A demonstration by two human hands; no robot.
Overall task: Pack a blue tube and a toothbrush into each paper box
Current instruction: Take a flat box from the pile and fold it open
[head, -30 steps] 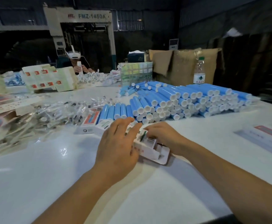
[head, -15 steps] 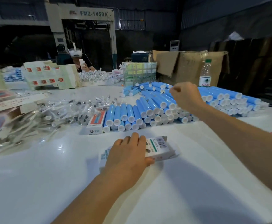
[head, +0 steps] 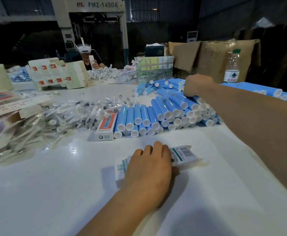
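Note:
A white paper box (head: 183,154) with a barcode lies flat on the white table (head: 54,193) in front of me. My left hand (head: 149,169) grips it from above, fingers curled over its far edge, its open end flap pointing right. Behind it is a big pile of blue tubes (head: 164,113) with white caps. My right hand (head: 197,85) is stretched out onto the top of that pile with curled fingers touching the tubes; whether it holds one is hidden. Wrapped toothbrushes (head: 81,114) lie heaped at the left.
A closed red-and-white box (head: 105,128) lies against the tubes' left side. Flat box blanks (head: 1,106) are stacked far left. A water bottle (head: 232,68) and brown cardboard (head: 207,55) stand at the back right. Another person (head: 88,57) works across the table.
My right hand left the box, swung up over the tube pile and has come down onto the top tubes. My left hand stays on the box.

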